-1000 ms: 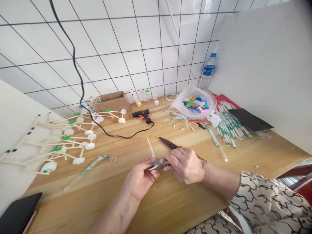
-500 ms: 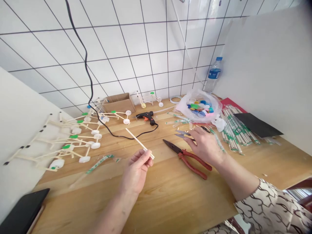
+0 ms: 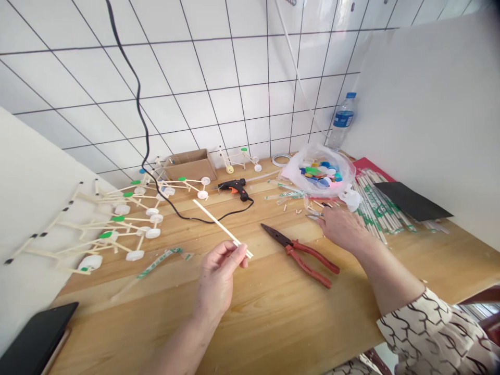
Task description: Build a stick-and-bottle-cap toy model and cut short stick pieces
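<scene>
The left hand grips a slender, straight, pale wooden stick between thumb and fingers; the stick slants up and away, and a second, shorter piece appears to lie along its near end. The right hand is palm down over a small grey metal cutter, blades projecting past the fingertips. Its grip on the handles is hidden; closure cannot be told.

Between the hands, nearer the right, long-nose pliers with dark, worn metal jaws and matte red handles lie flat on the smooth, grained wooden tabletop, handles spread. Beyond the left hand rests a black plastic glue gun with an orange trigger. Beyond the right hand sits a thin, crumpled translucent plastic bag of round coloured plastic caps. To its right lie slim sticks in green-printed clear wrappers.
</scene>
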Action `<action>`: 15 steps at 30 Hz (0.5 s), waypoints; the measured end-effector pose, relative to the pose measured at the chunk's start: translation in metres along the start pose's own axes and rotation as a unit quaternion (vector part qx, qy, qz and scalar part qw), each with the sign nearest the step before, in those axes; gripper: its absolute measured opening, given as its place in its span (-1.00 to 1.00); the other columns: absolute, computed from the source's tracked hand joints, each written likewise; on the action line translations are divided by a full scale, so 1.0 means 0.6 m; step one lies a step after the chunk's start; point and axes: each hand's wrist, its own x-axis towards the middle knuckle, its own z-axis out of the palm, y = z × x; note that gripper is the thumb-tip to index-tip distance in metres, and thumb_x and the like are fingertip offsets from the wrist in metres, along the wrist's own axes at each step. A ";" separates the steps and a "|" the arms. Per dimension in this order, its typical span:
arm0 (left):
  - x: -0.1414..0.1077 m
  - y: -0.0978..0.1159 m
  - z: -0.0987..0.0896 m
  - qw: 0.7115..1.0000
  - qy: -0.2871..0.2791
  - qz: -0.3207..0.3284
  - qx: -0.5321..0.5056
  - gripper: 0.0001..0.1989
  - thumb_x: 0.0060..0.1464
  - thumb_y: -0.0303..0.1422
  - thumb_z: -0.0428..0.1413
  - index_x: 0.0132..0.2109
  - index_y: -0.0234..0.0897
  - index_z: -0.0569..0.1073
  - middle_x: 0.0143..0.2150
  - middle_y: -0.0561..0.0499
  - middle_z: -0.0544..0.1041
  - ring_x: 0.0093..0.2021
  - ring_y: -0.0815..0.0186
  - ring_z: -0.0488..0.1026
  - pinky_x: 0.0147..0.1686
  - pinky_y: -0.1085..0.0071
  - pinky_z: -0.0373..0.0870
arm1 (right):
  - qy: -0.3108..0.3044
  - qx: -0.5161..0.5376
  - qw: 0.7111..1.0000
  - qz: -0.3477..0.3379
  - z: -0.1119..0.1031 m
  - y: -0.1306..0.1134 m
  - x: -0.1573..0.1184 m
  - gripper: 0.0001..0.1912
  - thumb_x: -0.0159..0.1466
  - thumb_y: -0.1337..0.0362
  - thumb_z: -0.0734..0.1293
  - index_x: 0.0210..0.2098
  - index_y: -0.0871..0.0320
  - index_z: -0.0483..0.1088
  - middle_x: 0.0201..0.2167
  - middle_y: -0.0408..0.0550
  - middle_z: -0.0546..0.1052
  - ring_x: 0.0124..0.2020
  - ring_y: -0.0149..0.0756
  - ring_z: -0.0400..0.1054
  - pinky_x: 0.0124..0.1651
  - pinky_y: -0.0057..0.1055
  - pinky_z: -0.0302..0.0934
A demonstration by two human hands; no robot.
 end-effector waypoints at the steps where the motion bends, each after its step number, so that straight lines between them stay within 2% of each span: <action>1: 0.000 -0.001 0.000 1.000 -0.001 -0.002 0.001 -0.88 -0.14 -0.42 0.22 -0.53 -0.34 0.45 -0.58 0.07 0.42 -0.55 0.45 0.29 -0.45 0.52 0.21 | -0.005 -0.005 1.000 0.000 0.001 0.000 0.001 -0.68 0.23 0.24 0.14 -0.22 0.34 0.40 -0.25 0.31 0.49 -0.22 0.06 0.40 -0.30 -0.20 0.21; 5: 0.004 -0.002 -0.001 0.999 0.004 -0.028 -0.017 -0.89 -0.16 -0.43 0.23 -0.53 -0.35 0.45 -0.58 0.06 0.42 -0.55 0.46 0.28 -0.47 0.53 0.21 | -0.005 -0.017 1.000 0.009 0.003 0.000 0.002 -0.69 0.25 0.30 0.11 -0.24 0.36 0.40 -0.24 0.35 0.48 -0.24 0.07 0.41 -0.30 -0.16 0.21; 8: 0.008 0.000 0.000 0.996 0.017 -0.068 -0.062 -0.88 -0.20 -0.44 0.25 -0.54 -0.36 0.45 -0.57 0.06 0.43 -0.57 0.48 0.27 -0.52 0.55 0.20 | 0.035 0.013 0.999 -0.018 0.005 -0.003 -0.003 -0.69 0.29 0.29 0.09 -0.15 0.35 0.35 -0.21 0.31 0.47 -0.19 0.01 0.39 -0.27 -0.20 0.21; 11: 0.012 0.003 0.001 0.987 0.024 -0.115 -0.109 -0.86 -0.26 -0.45 0.28 -0.56 -0.37 0.45 -0.58 0.05 0.43 -0.59 0.50 0.26 -0.56 0.57 0.19 | 0.107 0.099 0.979 -0.141 0.013 -0.020 -0.019 -0.71 0.30 0.26 0.11 -0.08 0.27 0.29 -0.20 0.19 0.47 -0.19 -0.15 0.38 -0.24 -0.32 0.22; 15: 0.015 0.005 0.001 0.971 0.022 -0.174 -0.162 -0.84 -0.32 -0.47 0.30 -0.56 -0.40 0.45 -0.59 0.05 0.42 -0.60 0.52 0.25 -0.61 0.59 0.19 | 0.131 0.214 0.915 -0.316 0.023 -0.062 -0.057 -0.72 0.28 0.24 0.16 -0.05 0.22 0.25 -0.24 0.08 0.47 -0.26 -0.27 0.38 -0.23 -0.37 0.25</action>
